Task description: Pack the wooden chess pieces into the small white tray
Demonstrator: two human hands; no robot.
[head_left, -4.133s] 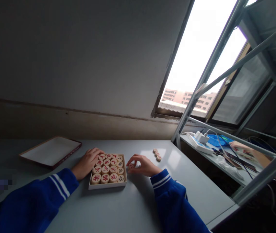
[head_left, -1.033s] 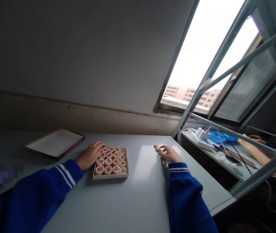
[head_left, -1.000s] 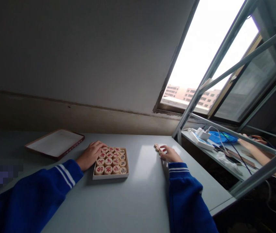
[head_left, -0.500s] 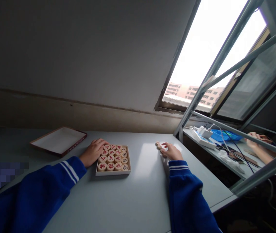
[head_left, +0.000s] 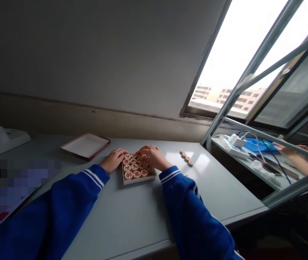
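Note:
A shallow white box (head_left: 136, 181) sits on the desk, filled with rows of round wooden Chinese chess pieces (head_left: 135, 167) with red characters. My left hand (head_left: 114, 159) is at the box's far left corner, its fingers curled over the edge. Over the far right part of the box is my right hand (head_left: 154, 156), fingers bent down among the pieces; the fingertips are partly hidden, and so are the pieces beneath. To the right, several pieces form a slanting row (head_left: 186, 158) on the desk, apart from both hands.
An upturned box lid (head_left: 85, 145) lies behind my left hand. At the far left is a white object (head_left: 7, 139) with a plastic bag. A metal frame (head_left: 224, 104) borders the desk's right end; beyond it are chargers (head_left: 236, 141), cables and another person's arm (head_left: 295, 156).
My right hand has left the row of pieces on the right and moved left to the box. The row now shows uncovered. My left hand stays at the box; the camera view has shifted.

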